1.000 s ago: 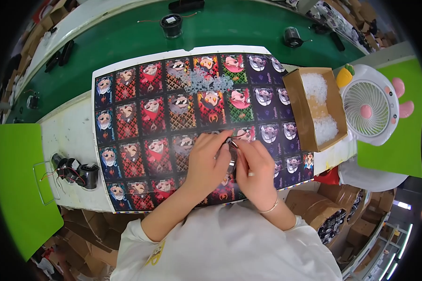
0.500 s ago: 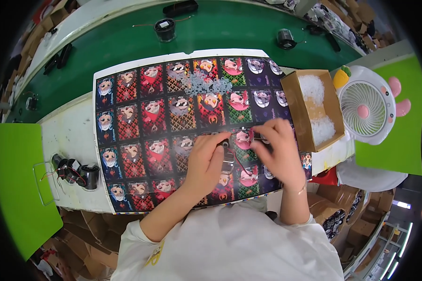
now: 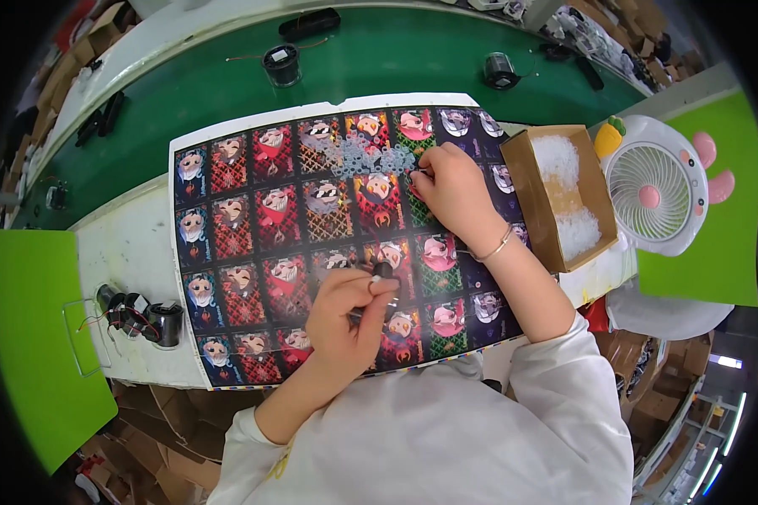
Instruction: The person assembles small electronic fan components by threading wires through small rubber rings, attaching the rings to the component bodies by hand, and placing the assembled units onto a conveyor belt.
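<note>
My left hand [image 3: 345, 320] is closed round a small dark part with a black knob-like end [image 3: 383, 270], held over the printed sheet; the fingers hide most of it. My right hand [image 3: 453, 187] reaches to the right edge of a pile of small clear rings [image 3: 366, 156] lying on the far part of the sheet. Its thumb and fingertips are pinched together at the rings, and what lies between them is too small to make out. The dark printed sheet [image 3: 288, 239], with rows of cartoon cards, covers the work surface under both hands.
At the right, an open cardboard box [image 3: 574, 200] holds clear small pieces, beside a white fan [image 3: 648, 196]. Several black cylindrical units with wires [image 3: 167, 323] stand at the left. Beyond the sheet, a green belt [image 3: 379, 63] carries black units [image 3: 281, 65].
My right hand has moved away from the left hand, up to the clear rings. My left hand has shifted slightly left and nearer to me with its part. Units on the belt have moved left.
</note>
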Demonstrator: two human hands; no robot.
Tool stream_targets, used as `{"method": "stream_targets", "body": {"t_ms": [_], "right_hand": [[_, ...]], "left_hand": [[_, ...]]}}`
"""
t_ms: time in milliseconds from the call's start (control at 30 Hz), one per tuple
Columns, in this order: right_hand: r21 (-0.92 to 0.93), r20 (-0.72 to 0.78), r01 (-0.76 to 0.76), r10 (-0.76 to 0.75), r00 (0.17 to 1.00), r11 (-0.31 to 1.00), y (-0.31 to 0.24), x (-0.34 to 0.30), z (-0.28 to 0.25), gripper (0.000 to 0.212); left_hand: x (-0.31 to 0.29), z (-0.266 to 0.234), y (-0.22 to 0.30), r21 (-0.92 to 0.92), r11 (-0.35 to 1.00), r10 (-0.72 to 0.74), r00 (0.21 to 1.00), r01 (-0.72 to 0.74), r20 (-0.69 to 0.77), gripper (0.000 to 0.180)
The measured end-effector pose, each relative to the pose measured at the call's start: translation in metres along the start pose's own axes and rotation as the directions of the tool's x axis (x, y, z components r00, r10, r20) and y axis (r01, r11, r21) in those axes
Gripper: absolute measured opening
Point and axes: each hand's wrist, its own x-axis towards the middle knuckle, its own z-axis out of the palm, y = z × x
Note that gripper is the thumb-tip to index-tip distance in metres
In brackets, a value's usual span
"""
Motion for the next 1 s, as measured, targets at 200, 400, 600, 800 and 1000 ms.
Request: {"method": "stream_targets", "body": {"t_ms": [200, 400, 600, 800, 1000], "right_hand": [[-0.022, 0.003, 0.003, -0.003, 1.0, 1.0, 0.006, 0.008, 0.009, 0.01], [0.503, 0.08, -0.057, 0.019, 0.997, 0.863, -0.052, -0.021, -0.055, 0.008], [0.53, 0.045, 0.205, -0.268, 0.962, 0.823, -0.089, -0.05, -0.089, 0.021], [0.456, -0.024, 0.246, -0.264, 0.964, 0.855, -0.09, -0.056, -0.094, 0.024], [0.279, -0.047, 0.303, -0.302, 0.952, 0.911, -0.093, -0.059, -0.095, 0.024]], "left_hand": [[0.019, -0.006, 0.01, 0.05, 0.997, -0.072, 0.99, 0.066, 0.125, 0.018], [0.039, -0.014, 0.02, 0.11, 0.994, -0.014, 0.986, -0.004, 0.165, 0.018], [0.048, -0.005, 0.018, 0.17, 0.969, 0.143, 0.969, -0.178, 0.199, 0.023], [0.051, -0.003, 0.018, 0.222, 0.949, 0.171, 0.958, -0.223, 0.229, 0.027], [0.051, 0.001, 0.019, 0.345, 0.855, 0.299, 0.911, -0.387, 0.283, 0.03]]}}
